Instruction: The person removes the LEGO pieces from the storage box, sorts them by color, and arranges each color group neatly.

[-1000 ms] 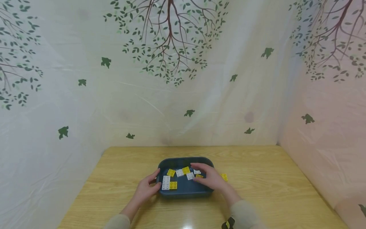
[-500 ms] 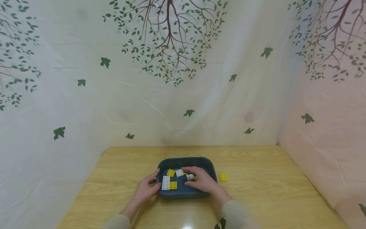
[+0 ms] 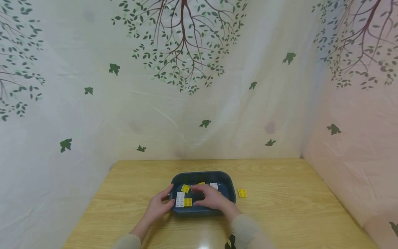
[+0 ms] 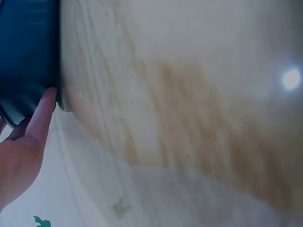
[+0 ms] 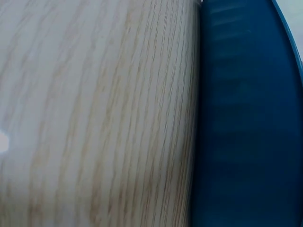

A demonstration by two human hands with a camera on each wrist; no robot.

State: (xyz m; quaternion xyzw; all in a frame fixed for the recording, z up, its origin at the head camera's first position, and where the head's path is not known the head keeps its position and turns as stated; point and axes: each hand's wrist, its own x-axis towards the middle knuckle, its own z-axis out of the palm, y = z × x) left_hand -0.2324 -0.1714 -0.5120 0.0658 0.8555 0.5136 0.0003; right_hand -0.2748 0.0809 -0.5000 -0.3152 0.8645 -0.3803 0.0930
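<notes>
A dark blue tray (image 3: 205,211) with low walls rests on the table and holds yellow and white toy building bricks. My left hand (image 3: 158,204) holds the tray's left end, thumb at the near corner and fingers farther back along the rim. Over the tray's middle is my right hand (image 3: 212,197), thumb and fingers spread apart, its fingertips by a yellow brick (image 3: 185,188). At the tray's left lie a long white brick (image 3: 180,199) and a yellow brick (image 3: 188,202) side by side. Behind the right hand shows a white brick (image 3: 214,185); other bricks are partly hidden by it.
A single yellow brick (image 3: 242,193) lies on the wooden table (image 3: 289,207) right of the tray. A pale cloth (image 3: 168,114) printed with trees and birds hangs behind the table and at both sides.
My right hand has moved left across the tray, covering the white bricks near the middle and uncovering the one at the back right. The left hand stays on the tray's end.
</notes>
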